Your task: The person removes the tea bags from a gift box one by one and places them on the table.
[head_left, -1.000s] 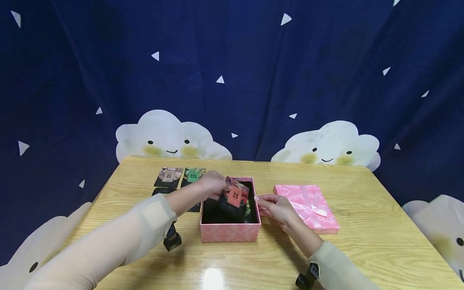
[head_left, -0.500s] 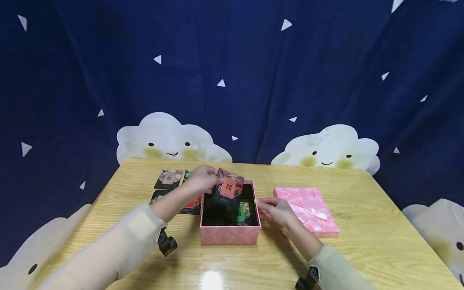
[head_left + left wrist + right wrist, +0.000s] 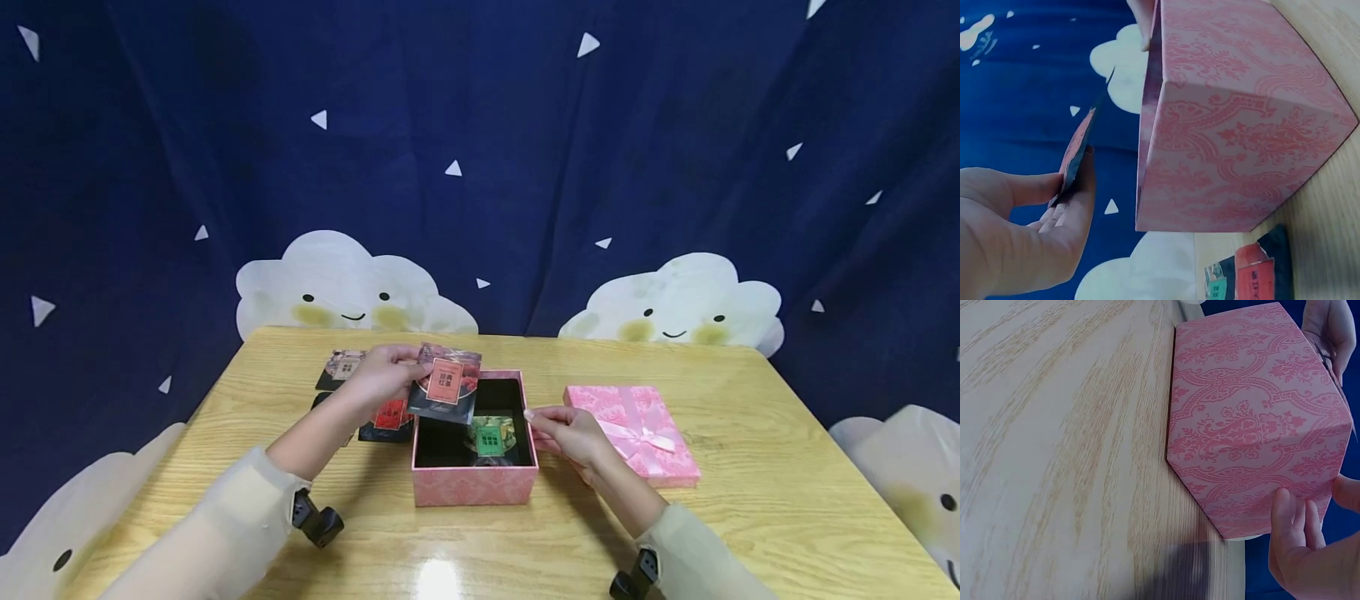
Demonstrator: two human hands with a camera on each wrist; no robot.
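Note:
My left hand [image 3: 378,377] pinches a dark flat sachet with a pinkish-red label [image 3: 447,385] between thumb and fingers. The sachet hangs above the back left of an open pink patterned box [image 3: 476,486]. In the left wrist view the left hand [image 3: 1035,231] holds it by its edge, apart from the box wall. Inside the box lies a green-labelled sachet [image 3: 491,438]. At the box's right side, my right hand [image 3: 572,435] grips the wall, thumb at the rim and fingers on the outer face, as the right wrist view shows.
Left of the box, several dark sachets lie on the wooden table, one with a red label [image 3: 390,417], another with a greyish label [image 3: 343,367]; my left arm partly covers them. A pink lid with a ribbon bow [image 3: 637,437] lies to the right.
My left hand has lifted the pinkish-red-labelled sachet out of the box and moved left with it. The green-labelled sachet inside has come into full view. My right hand stays at the rim.

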